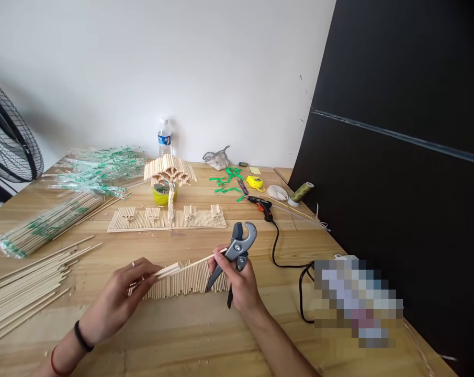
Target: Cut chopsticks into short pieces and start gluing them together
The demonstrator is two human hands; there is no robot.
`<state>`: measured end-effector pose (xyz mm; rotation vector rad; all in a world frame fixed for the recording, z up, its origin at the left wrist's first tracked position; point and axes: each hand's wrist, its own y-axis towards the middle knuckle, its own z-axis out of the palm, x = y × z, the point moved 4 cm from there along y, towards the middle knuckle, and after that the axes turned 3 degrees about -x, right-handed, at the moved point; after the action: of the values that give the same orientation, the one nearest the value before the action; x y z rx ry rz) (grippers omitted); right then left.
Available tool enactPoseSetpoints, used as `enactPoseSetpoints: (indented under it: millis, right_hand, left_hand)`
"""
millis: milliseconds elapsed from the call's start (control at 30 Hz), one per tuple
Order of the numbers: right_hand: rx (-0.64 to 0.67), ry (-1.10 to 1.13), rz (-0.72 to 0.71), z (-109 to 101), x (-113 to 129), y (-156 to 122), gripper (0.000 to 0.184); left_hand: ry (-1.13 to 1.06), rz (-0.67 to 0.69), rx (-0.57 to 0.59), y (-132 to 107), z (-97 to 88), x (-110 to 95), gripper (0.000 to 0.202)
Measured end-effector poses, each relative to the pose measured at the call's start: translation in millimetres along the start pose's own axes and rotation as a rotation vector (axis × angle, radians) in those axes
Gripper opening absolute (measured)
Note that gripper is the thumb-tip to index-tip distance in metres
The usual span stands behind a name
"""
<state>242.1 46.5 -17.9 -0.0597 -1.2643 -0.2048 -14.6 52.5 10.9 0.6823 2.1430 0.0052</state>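
Observation:
My left hand (pixel 121 293) pinches the near end of a thin wooden stick (pixel 190 263) that slants up to the right. Gripping a grey cutter (pixel 239 248) by its handles, my right hand (pixel 237 280) holds the jaws open and raised, and the stick's far end reaches the cutter just below them. Under both hands lies a mat of short sticks glued side by side (pixel 184 283) on the wooden table (pixel 205 340).
A stick panel with a small stick tree (pixel 168 180) stands behind. Loose sticks (pixel 21 293) and wrapped bundles (pixel 44 225) lie left. A glue gun (pixel 262 205) with black cord, green scraps, tape measure, thread spool and water bottle (pixel 164 137) sit beyond. Black board at right, fan far left.

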Motion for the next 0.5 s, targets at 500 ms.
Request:
enactPoseSetpoints:
  millis: [500]
  right_hand:
    - [-0.14,-0.002,-0.081,-17,21,2,0.023]
  left_hand:
    - [-0.049,-0.01,0.018,-1,2.2,-7,0.024]
